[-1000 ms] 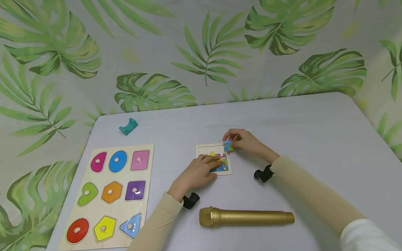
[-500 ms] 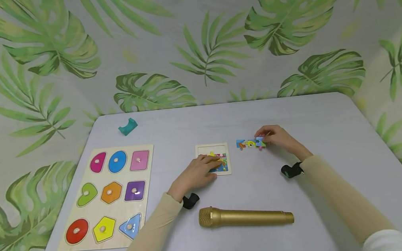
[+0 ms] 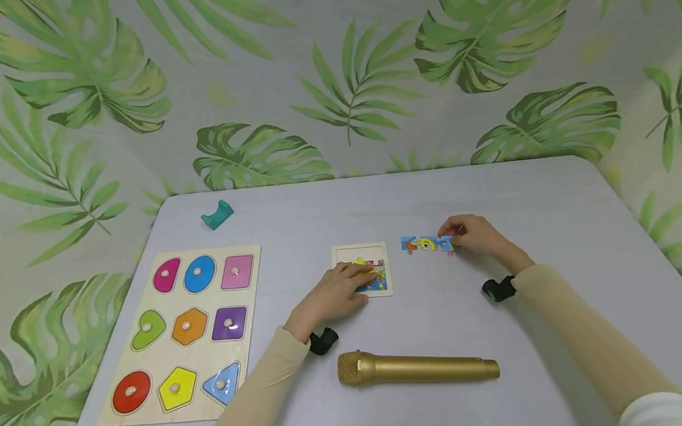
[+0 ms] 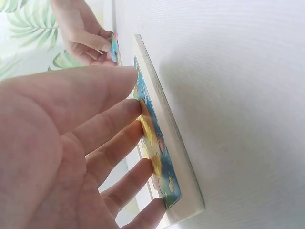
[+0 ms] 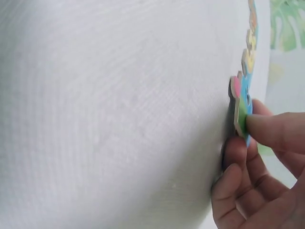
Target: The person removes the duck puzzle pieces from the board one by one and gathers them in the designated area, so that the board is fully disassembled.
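My left hand lies with its fingers spread over a small wooden jigsaw puzzle, fingertips pressing on the picture pieces in its lower half; the upper part of the frame shows bare wood. Between thumb and fingers, my right hand pinches a blue and green jigsaw piece with a pink knob, low over the table. Just left of that piece, a yellow and blue jigsaw piece and a blue and orange jigsaw piece lie in a row. My left palm hides part of the puzzle.
A peg board with coloured shapes and knobs lies on the left of the white table. In front of the hands is a gold microphone. A teal curved block sits at the back left. Patterned cloth hangs behind.
My right hand has carried the piece from the puzzle's top right corner rightward to the end of the row of pieces. The left hand has stayed in place.
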A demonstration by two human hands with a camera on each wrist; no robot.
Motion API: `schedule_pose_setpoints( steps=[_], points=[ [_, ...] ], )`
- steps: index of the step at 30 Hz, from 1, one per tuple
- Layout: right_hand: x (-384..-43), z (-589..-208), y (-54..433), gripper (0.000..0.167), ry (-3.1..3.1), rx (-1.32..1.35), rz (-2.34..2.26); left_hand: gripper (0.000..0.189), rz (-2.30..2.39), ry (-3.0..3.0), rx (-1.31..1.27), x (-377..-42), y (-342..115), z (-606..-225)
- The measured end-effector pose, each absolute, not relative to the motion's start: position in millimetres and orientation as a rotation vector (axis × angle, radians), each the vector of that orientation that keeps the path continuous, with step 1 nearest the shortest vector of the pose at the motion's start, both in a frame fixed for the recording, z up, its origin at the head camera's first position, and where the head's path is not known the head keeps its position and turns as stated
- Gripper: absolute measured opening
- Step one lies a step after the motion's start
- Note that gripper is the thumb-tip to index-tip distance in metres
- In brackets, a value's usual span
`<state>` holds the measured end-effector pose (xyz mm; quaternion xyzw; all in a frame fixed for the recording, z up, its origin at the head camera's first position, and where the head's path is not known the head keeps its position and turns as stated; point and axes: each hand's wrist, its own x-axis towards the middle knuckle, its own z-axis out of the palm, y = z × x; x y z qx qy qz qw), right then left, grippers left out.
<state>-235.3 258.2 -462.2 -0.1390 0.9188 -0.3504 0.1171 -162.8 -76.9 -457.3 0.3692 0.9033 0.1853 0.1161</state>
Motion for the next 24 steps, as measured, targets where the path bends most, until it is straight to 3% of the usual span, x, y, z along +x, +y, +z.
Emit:
schedule_pose_setpoints(
  steps=[13, 24],
  points=[
    [-230.2, -455.6, 244.6, 0.016, 2.896, -0.479, -0.706, 0.047, 0.527, 2.616, 1.068, -162.5, -79.6, -457.3],
    [-221.3, -454.2, 191.5, 0.017, 2.588, -0.619, -1.195, 0.043, 0.631, 2.591, 1.029, -161.2, -80.9, -462.1]
  ],
)
